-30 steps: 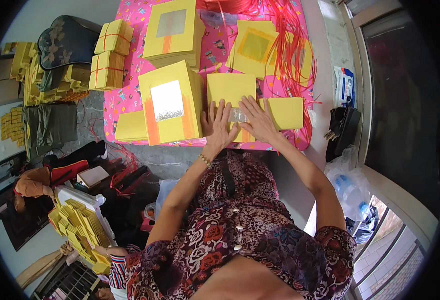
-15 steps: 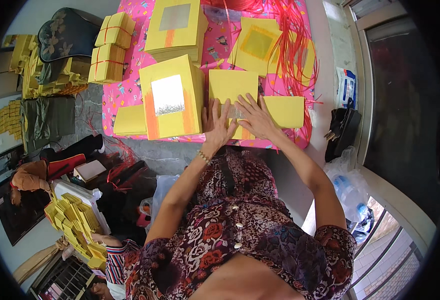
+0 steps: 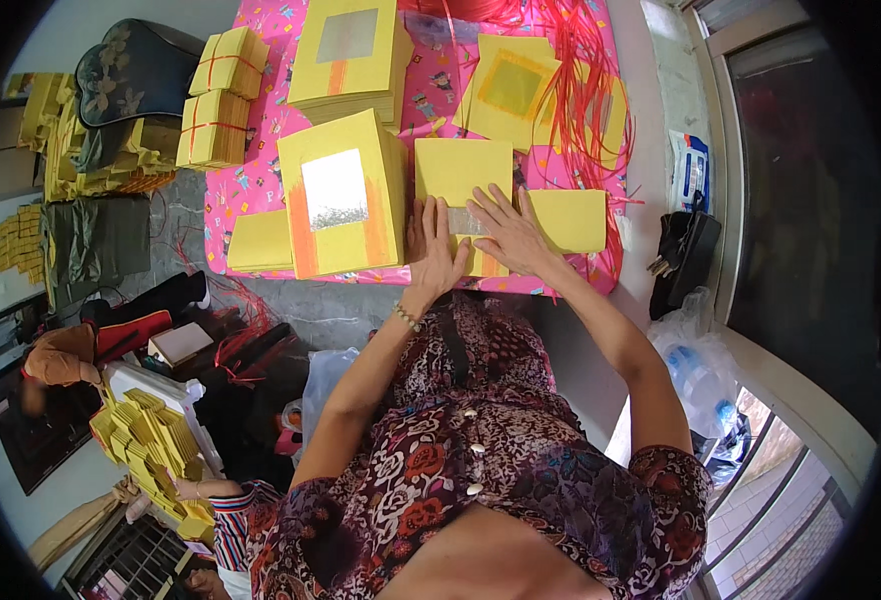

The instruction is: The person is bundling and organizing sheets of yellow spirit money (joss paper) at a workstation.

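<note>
Both palms lie flat over a yellow paper sheet with a silver patch [image 3: 466,222] and an orange stripe, at the table's front edge. My left hand [image 3: 435,245] has its fingers straight and pointing away from me, on the sheet's left side. My right hand [image 3: 511,232] rests with fingers spread on its right side. Part of the sheet is hidden under them. Another yellow sheet [image 3: 463,165] shows just beyond the fingertips, and a plain yellow piece [image 3: 571,220] lies right of my right hand. A tall stack of yellow paper [image 3: 346,245] with a silver square stands beside my left hand.
The table has a pink patterned cover [image 3: 261,190]. A second stack [image 3: 351,85], red-tied yellow bundles [image 3: 216,130], loose yellow sheets [image 3: 506,85] and red strings [image 3: 586,110] lie farther back. At lower left, a co-worker's hand [image 3: 196,489] touches yellow paper bundles [image 3: 146,440].
My left hand stays nearly still while my right hand has shifted very slightly. The co-worker's hand at lower left has moved a little.
</note>
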### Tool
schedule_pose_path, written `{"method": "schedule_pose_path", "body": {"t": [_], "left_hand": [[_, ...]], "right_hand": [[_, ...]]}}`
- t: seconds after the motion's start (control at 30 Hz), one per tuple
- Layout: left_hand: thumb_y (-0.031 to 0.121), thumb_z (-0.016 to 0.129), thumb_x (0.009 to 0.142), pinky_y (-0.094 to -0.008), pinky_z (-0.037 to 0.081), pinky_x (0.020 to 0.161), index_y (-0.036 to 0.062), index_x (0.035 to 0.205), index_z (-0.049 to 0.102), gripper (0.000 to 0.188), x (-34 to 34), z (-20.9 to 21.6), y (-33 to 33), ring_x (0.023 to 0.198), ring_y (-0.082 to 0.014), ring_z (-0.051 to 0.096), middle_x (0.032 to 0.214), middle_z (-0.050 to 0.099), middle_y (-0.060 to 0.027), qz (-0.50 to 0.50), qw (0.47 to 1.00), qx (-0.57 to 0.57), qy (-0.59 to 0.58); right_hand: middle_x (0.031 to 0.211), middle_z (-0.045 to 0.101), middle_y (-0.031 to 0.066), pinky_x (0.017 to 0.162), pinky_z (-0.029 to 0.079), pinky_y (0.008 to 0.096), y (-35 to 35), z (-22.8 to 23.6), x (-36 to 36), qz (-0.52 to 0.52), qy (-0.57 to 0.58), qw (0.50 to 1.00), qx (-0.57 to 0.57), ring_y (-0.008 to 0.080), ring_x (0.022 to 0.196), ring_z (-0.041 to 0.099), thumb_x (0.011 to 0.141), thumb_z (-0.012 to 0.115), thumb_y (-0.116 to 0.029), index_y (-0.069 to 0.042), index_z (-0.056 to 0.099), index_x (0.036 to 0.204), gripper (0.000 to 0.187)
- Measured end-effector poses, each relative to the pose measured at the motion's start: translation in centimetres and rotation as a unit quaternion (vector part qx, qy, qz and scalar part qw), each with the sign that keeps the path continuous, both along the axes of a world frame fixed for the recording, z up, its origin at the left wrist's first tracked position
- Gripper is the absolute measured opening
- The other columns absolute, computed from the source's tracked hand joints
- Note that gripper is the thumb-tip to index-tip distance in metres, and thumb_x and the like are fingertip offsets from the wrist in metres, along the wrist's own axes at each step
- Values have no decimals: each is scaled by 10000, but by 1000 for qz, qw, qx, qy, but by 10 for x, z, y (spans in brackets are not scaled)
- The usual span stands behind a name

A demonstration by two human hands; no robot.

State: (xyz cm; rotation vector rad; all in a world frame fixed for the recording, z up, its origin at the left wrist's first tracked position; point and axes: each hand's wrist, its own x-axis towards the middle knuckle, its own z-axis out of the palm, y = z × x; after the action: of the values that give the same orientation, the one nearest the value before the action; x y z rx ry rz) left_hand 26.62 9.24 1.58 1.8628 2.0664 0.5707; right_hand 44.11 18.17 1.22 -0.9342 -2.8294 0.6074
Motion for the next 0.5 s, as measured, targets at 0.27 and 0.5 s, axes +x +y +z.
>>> {"method": "schedule_pose_path", "body": {"t": [0.27,0.5], "left_hand": [[96,660,810,-485,319,1089,-62,1423,276,740,17,25,4,1334,-411,290,1395,306,-279,47,995,5,-85],[99,668,882,-297,510,659,59,1407,173,722,19,-24,30,809,-179,573,1069,448,-102,315,800,46,-508]], "right_hand": [[1336,500,105,1061,277,491,22,2,-4,-91,73,992,49,264,1277,431,844,660,-206,-96,537,1290,475],[1160,601,83,978,368,420,34,-15,-5,-46,121,976,175,241,1115,553,803,697,-202,-104,624,1167,384]]}}
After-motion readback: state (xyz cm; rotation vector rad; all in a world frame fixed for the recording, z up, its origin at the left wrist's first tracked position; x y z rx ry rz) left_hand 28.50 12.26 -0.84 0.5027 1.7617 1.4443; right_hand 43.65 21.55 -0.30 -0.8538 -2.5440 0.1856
